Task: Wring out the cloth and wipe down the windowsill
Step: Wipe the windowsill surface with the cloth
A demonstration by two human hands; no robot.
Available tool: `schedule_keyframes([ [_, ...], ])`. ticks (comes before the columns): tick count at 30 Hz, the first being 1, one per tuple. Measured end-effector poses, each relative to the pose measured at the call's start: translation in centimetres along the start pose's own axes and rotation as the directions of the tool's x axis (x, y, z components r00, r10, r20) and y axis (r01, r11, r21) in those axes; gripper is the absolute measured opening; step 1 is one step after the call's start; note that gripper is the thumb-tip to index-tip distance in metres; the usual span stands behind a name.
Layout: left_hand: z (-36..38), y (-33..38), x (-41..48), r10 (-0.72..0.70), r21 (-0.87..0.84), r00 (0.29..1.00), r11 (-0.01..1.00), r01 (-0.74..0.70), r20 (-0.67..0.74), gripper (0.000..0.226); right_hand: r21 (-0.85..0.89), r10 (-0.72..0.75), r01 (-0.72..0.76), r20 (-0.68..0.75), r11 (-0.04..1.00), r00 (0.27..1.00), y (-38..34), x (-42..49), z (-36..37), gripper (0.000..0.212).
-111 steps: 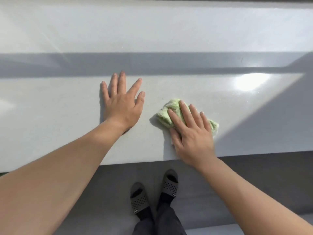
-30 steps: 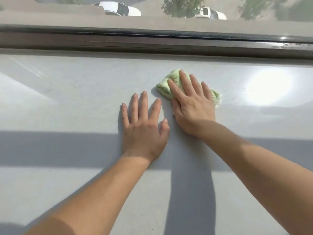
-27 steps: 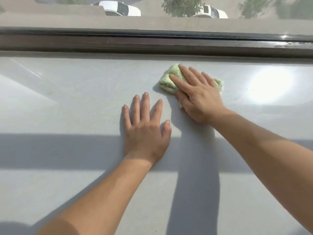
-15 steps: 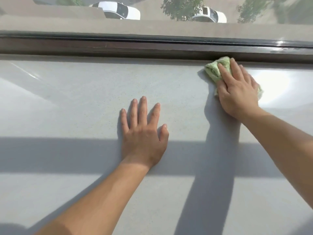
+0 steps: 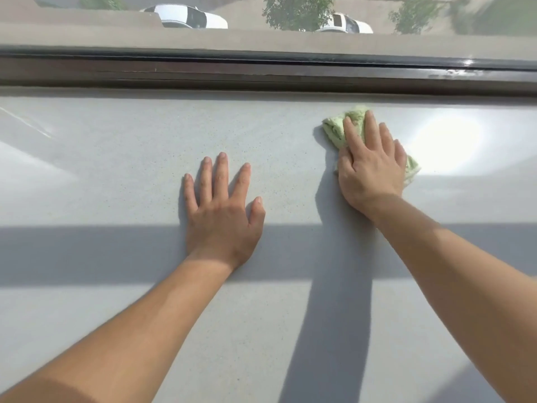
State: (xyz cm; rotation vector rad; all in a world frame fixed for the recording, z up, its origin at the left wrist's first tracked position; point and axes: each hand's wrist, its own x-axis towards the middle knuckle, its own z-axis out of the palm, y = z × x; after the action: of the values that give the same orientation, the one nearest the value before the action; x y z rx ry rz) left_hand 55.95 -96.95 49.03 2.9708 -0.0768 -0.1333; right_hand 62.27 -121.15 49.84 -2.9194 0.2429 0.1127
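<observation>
**Fig.** Head view; wipe step under way (judged: the cloth is bunched and on the surface, so wringing looks done; how much of the sill has been covered cannot be told).

- **Cloth:** The cloth (image 5: 338, 128), pale green and bunched, lies on the sill (image 5: 116, 170) toward its far edge, right of centre. It is just short of the dark frame (image 5: 261, 74), not touching it.
- **R hand:** The R hand (image 5: 370, 170) lies on top of the cloth, palm down, fingers straight and close together, pressing. The thumb runs along the cloth's near-left side; nothing is pinched.
- **Long axis:** Cloth shows beyond the fingertips at far-left and past the little-finger side at near-right. Its long axis thus runs diagonally, far-left to near-right, approx. across the line of the fingers.
- **L hand:** The L hand (image 5: 222, 216) rests flat on bare sill, fingers spread and relaxed, holding nothing. It sits left of the cloth and nearer the person, well apart from it; by the look, a brace.
- **Key relation:** The cloth is directly under the R hand, so the R arm drives any stroke. The L hand could reach it only by crossing over.
- **Surroundings:** A glare patch (image 5: 447, 144) lies just right of the cloth. The sill extends to both sides along the far edge.
- **Risk:** W/ flat pressure only, the cloth may slip from beneath the palm on a quick stroke.
</observation>
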Motion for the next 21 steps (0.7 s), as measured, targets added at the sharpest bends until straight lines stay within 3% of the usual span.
schedule_keyframes([
  [4,-0.1,0.0,0.1,0.007,0.000,1.000,1.000,-0.007,0.027,0.064,-0.054,-0.346,0.351,0.086,0.935,0.934,2.6,-3.9,-0.4,0.054],
  [6,0.0,0.0,0.0,0.012,-0.002,0.999,1.000,-0.012,0.032,0.062,-0.071,-0.267,0.274,0.095,0.959,0.959,4.6,-1.7,-0.9,0.054],
  [9,-0.3,1.0,-1.2,0.048,-0.059,0.999,0.997,-0.049,-0.008,0.059,-0.020,0.033,-0.033,0.014,0.999,0.999,4.9,0.8,-1.2,0.055],
  [11,-0.3,2.3,-2.7,0.083,-0.104,0.996,0.991,-0.084,-0.011,0.057,0.003,0.049,-0.049,-0.018,0.999,0.999,3.2,-0.9,-0.5,0.055],
  [14,0.0,4.9,-6.1,0.098,-0.136,0.995,0.986,-0.095,0.015,0.057,-0.058,-0.208,0.209,0.025,0.976,0.978,2.3,-7.4,0.6,0.054],
  [17,-0.3,7.1,-9.8,0.066,-0.167,0.997,0.984,-0.060,0.030,0.060,-0.078,-0.415,0.428,0.142,0.901,0.899,5.4,-9.6,-1.2,0.055],
  [19,0.1,7.2,-11.7,0.040,-0.141,0.998,0.989,-0.034,0.041,0.061,-0.073,-0.349,0.355,0.091,0.932,0.933,7.2,-7.1,-2.2,0.054],
  [21,0.5,7.0,-12.5,0.026,-0.057,0.997,0.998,-0.023,0.068,0.064,-0.001,-0.099,0.099,0.010,0.995,0.995,7.1,-5.3,-2.4,0.054],
])
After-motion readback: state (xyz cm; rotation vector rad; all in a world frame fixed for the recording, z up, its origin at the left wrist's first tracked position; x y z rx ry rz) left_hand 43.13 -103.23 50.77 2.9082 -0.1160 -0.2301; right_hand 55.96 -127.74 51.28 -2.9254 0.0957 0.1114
